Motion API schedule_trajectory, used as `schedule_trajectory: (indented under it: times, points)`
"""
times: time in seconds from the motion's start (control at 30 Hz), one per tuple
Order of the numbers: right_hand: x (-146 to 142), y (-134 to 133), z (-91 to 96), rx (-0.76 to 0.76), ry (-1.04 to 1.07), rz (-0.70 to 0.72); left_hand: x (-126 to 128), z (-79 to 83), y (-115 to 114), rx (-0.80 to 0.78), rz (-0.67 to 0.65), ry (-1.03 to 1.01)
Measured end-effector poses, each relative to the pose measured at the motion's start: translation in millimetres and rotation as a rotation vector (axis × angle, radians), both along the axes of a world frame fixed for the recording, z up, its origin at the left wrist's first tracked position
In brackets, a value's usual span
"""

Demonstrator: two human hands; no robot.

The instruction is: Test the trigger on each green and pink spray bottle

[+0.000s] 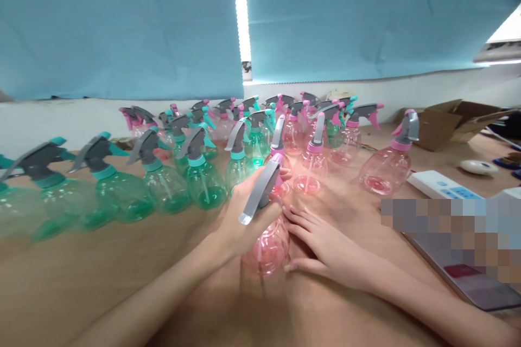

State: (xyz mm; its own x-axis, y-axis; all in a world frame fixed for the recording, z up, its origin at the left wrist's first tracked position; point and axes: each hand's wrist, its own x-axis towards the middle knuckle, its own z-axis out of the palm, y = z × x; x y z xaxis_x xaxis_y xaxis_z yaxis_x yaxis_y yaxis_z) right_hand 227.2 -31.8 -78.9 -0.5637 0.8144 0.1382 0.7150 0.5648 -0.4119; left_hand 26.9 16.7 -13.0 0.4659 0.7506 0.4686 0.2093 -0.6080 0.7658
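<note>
A pink see-through spray bottle (pixel 269 246) with a grey trigger head stands on the wooden table (pixel 101 282) in front of me. My left hand (pixel 240 217) is closed round its grey and pink sprayer head. My right hand (pixel 321 244) cups the bottle's round body from the right, fingers curled against it. Behind them stand several green spray bottles (pixel 163 187) on the left and several pink spray bottles (pixel 385 168) on the right.
A white remote (pixel 442 184) and a white oval object (pixel 478 167) lie at the right, with an open cardboard box (pixel 448 122) behind. A flat tablet-like slab (pixel 468 282) lies at the right edge. Blue curtains hang above the back wall.
</note>
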Motion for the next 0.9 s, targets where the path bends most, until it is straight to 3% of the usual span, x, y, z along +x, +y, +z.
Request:
schedule_trajectory:
  times: [0.43, 0.9]
  points:
    - [0.8, -0.3, 0.3, 0.003, -0.018, 0.003, 0.7, -2.2, 3.0, 0.075, -0.027, -0.009]
    - [2.8, -0.3, -2.5, -0.012, 0.011, 0.004, 4.0, 16.8, -1.3, 0.120, -0.033, 0.029]
